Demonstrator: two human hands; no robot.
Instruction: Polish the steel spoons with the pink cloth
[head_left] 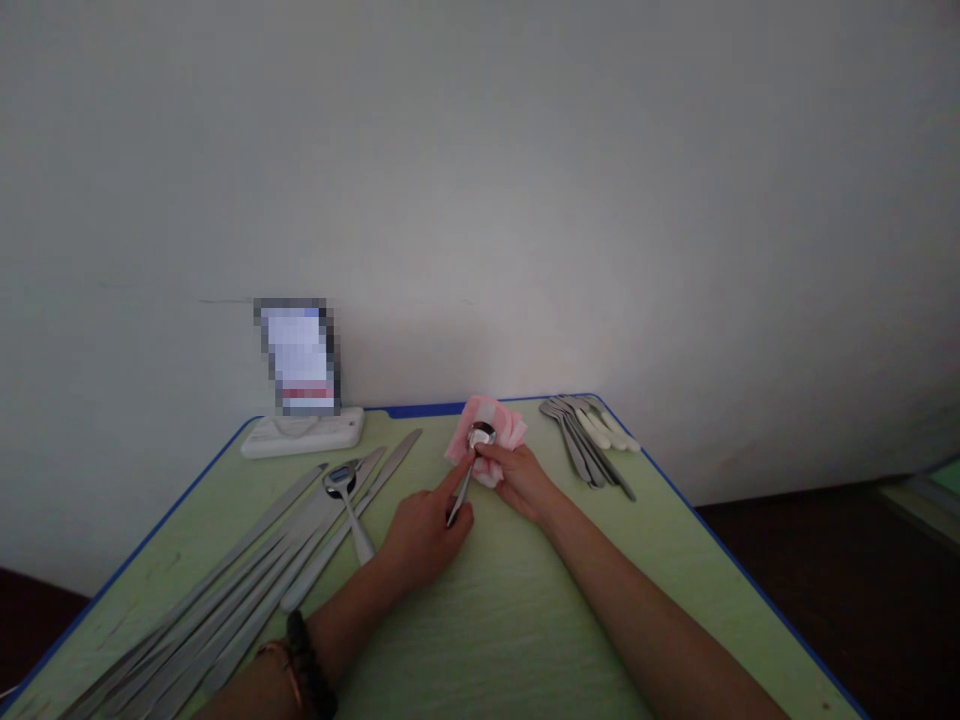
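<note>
A metal spoon point(481, 432) is being held above the middle of the table point(480, 620), its bowl resting against a folded pink cloth point(462, 428) and its handle slanting down toward the left. The handle is being gripped by the left hand point(429, 532), with the fingers curled in and the index finger being laid along the metal toward the bowl. The cloth is being pinched by the right hand point(525, 482) — the thumb is being pressed at the lower edge of the bowl, while the other fingers are mostly being hidden behind the fabric.

By its look, the spoon is being judged light and stiff, unlikely to bend or break under finger pressure. Its shiny, rounded bowl is probably offering a slippery surface to bare skin, so a surer hold is being given by the narrow handle. The cloth is looking soft and thin — easily bunched, best being backed by several fingers behind the bowl.

To the left, a row of table knives point(262, 545) is being lined up at a slant, with a second spoon point(341, 480) lying across them. To the right, a bunch of cutlery point(581, 450) is being grouped near the table's far corner, some white handles point(600, 428) showing among the metal ones.
</note>
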